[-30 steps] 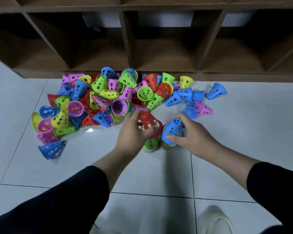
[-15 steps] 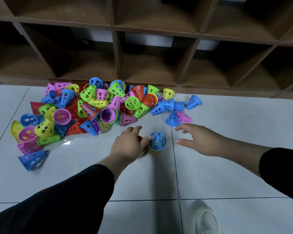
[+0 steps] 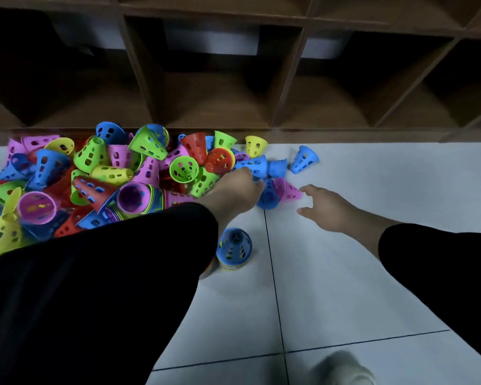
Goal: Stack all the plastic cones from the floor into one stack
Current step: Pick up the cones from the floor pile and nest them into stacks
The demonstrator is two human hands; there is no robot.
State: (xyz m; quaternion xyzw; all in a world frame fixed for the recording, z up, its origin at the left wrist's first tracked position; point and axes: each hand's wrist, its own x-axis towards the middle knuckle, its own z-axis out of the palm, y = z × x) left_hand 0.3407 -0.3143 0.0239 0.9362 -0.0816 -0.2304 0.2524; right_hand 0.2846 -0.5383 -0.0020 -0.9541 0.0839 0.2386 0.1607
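Reaching L hand [image 3: 238, 190] fingers onto blue cone [image 3: 267, 194], grip unclear, R hand [image 3: 328, 208] fingers spread, stack [image 3: 233, 247] nearby

Left hand [image 3: 235, 191] gone from beside the blue-topped stack [image 3: 233, 248], now forward at the heap's edge, fingers [image 3: 257, 184] touching a blue cone [image 3: 267, 196]. Right hand [image 3: 326, 208] also forward, fingertips spread just short of a pink cone [image 3: 288, 190].

Both arms are in plain black long sleeves, left sleeve [image 3: 100, 287] and right sleeve [image 3: 439, 268], hands bare. Blurry whitish shoe [image 3: 342, 369] down at 5 o'clock.
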